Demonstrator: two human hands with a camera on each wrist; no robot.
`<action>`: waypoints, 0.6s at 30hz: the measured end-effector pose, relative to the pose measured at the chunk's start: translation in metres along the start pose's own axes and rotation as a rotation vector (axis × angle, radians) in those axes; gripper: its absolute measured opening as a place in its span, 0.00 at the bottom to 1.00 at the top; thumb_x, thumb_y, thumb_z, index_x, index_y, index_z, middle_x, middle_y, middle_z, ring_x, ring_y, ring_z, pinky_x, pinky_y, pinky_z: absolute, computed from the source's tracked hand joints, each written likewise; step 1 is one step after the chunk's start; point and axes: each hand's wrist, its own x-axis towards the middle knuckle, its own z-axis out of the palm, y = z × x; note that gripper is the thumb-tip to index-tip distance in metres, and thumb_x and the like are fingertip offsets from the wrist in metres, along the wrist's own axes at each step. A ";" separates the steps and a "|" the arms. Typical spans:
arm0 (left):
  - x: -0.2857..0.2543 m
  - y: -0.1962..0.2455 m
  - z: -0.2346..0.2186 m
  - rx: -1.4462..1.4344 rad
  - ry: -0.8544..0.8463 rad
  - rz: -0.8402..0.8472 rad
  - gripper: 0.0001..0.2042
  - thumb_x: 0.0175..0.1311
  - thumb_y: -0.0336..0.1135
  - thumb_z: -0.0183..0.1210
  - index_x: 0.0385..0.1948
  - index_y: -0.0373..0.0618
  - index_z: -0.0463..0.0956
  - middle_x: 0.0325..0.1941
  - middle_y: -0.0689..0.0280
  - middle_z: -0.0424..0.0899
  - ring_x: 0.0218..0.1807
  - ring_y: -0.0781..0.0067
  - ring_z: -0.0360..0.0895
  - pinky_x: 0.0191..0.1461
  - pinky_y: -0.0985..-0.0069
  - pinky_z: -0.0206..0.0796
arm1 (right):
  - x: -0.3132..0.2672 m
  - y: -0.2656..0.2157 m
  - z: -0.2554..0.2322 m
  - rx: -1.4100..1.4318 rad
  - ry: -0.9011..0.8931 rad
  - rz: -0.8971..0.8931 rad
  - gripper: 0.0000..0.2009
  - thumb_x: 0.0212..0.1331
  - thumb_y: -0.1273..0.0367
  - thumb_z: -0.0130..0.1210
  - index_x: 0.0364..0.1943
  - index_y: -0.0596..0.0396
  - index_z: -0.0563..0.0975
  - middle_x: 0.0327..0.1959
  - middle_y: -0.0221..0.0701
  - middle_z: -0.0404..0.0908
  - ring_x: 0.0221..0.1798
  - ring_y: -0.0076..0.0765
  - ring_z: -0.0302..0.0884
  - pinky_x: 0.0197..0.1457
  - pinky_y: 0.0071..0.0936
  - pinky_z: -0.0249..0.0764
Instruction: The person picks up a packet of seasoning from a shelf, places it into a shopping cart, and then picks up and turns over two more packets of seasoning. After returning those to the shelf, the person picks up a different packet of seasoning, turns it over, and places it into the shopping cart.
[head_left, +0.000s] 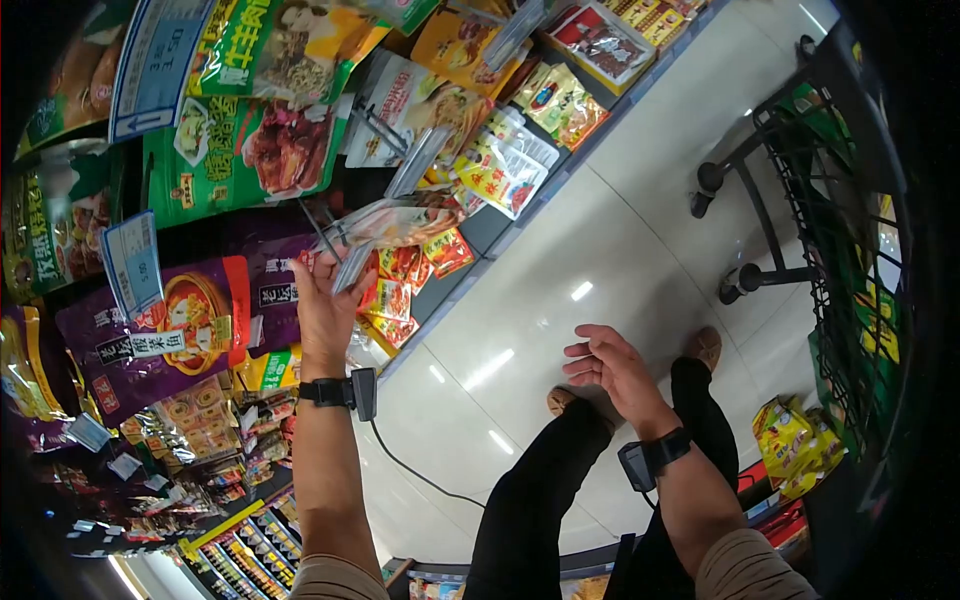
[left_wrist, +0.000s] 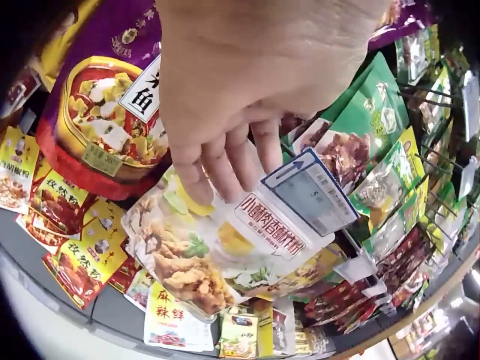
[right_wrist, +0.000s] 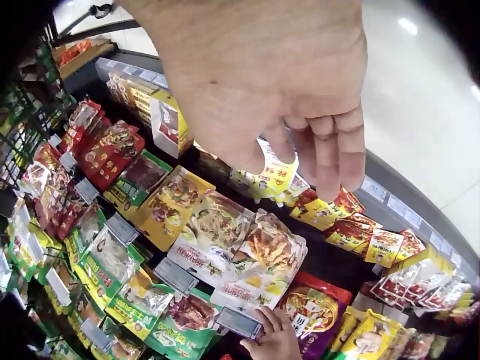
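Note:
My left hand (head_left: 325,315) reaches up to a hanging display of food packets. In the left wrist view its fingertips rest on the face of a white packet of fried-meat coating mix (left_wrist: 232,244), beside a blue-edged price tag (left_wrist: 311,195). The thumb is hidden there; in the head view it stands apart from the fingers. A purple fish-seasoning packet (head_left: 190,310) hangs close by the hand. My right hand (head_left: 615,370) hovers over the floor with its fingers loosely bent and holds nothing.
Green packets (head_left: 245,150) hang beside the white one. Small yellow and red sachets (head_left: 390,300) lie on the grey shelf ledge (head_left: 490,230). A black wire shopping cart (head_left: 820,200) stands at the right, with a yellow bag (head_left: 795,445) near it on the tiled floor (head_left: 570,260).

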 end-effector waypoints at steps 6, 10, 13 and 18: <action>0.021 -0.009 -0.002 -0.132 -0.119 -0.138 0.35 0.68 0.70 0.40 0.53 0.43 0.74 0.57 0.57 0.80 0.61 0.54 0.76 0.63 0.56 0.70 | -0.005 -0.003 -0.011 0.016 -0.003 -0.029 0.19 0.75 0.58 0.45 0.61 0.56 0.69 0.50 0.40 0.79 0.50 0.36 0.81 0.54 0.32 0.78; 0.031 -0.006 0.002 -0.130 -0.079 -0.145 0.38 0.66 0.73 0.38 0.53 0.42 0.74 0.62 0.55 0.77 0.65 0.49 0.72 0.65 0.55 0.68 | -0.007 -0.010 -0.013 0.004 0.014 -0.043 0.19 0.75 0.58 0.45 0.60 0.56 0.69 0.50 0.40 0.79 0.49 0.35 0.82 0.53 0.31 0.78; 0.037 -0.004 -0.003 -0.178 -0.191 -0.150 0.40 0.66 0.72 0.41 0.62 0.41 0.69 0.69 0.56 0.70 0.71 0.52 0.66 0.67 0.54 0.67 | -0.006 -0.009 -0.016 0.024 0.008 -0.042 0.19 0.74 0.58 0.46 0.60 0.56 0.70 0.50 0.40 0.80 0.49 0.35 0.82 0.53 0.31 0.79; 0.049 0.005 -0.004 -0.132 -0.177 -0.133 0.42 0.66 0.73 0.38 0.67 0.41 0.63 0.74 0.57 0.63 0.75 0.53 0.59 0.70 0.53 0.62 | -0.005 -0.010 -0.016 0.015 0.023 -0.025 0.19 0.74 0.59 0.46 0.60 0.56 0.70 0.50 0.40 0.80 0.48 0.36 0.82 0.52 0.32 0.79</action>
